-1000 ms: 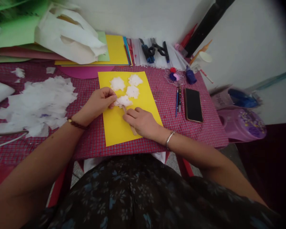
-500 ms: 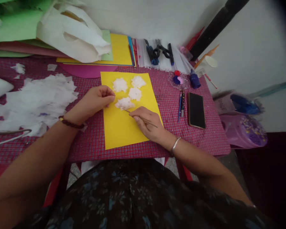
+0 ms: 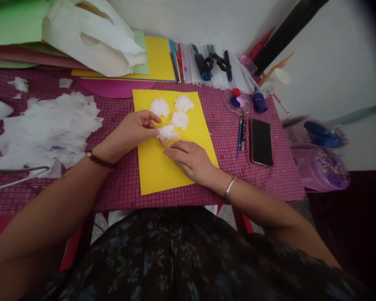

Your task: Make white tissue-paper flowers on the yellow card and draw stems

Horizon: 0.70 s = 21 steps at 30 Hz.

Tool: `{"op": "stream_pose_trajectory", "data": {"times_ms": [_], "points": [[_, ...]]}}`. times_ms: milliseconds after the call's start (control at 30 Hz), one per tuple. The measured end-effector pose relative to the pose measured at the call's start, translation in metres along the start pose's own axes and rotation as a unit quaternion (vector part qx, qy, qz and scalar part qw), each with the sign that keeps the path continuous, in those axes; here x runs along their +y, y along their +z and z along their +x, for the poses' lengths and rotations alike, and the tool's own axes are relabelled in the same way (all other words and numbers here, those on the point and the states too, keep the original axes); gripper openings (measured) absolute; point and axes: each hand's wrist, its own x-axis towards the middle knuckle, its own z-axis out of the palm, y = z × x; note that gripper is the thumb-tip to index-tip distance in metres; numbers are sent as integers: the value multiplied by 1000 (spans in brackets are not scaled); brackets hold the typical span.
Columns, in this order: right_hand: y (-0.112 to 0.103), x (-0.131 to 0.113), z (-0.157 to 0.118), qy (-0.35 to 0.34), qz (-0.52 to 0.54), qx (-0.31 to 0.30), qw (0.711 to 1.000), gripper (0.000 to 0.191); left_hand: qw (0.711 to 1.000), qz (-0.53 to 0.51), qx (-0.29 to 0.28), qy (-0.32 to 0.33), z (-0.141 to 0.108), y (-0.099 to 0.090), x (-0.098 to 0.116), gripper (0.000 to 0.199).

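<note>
A yellow sheet (image 3: 163,175) lies before me with several fluffy white paper tufts (image 3: 159,107) on its upper half. My left hand (image 3: 141,127) has curled fingers, its thumb and fingertips at the left edge of the lowest paper tuft (image 3: 169,133). Whether a loose bit of paper is pinched there is too small to see. Just below that tuft, my right hand (image 3: 194,161) grips a thin stick (image 3: 164,144), its tip pointing up to the tuft's lower edge. Most of the stick is covered by the fingers.
Left lies a heap of white paper pieces (image 3: 47,129). Behind are coloured sheets (image 3: 159,58) and scissors (image 3: 219,62). On the right are a phone (image 3: 261,142), pens (image 3: 241,133), a paint dish (image 3: 238,101) and a dark bottle (image 3: 259,101). A pink bin (image 3: 307,167) stands beyond the table's edge.
My left hand has moved right, up to the lowest tuft's edge. My right hand has shifted slightly left, and less of the stick shows. The view has tilted a little.
</note>
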Motion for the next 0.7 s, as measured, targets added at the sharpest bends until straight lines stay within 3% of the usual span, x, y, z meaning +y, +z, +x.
{"op": "stream_pose_trajectory", "data": {"times_ms": [333,500,600,700], "points": [[0,-7,4,5,-88,-56,995,35,998,-10,36,-41,-3,6,10,14],[1,-9,7,30,-68,-68,995,33,998,8,40,-43,-6,7,16,13],[7,-3,7,82,46,-7,996,32,999,13,27,-38,-8,6,18,10],[13,8,9,172,246,106,948,34,999,28,7,-21,-9,1,17,15]]}}
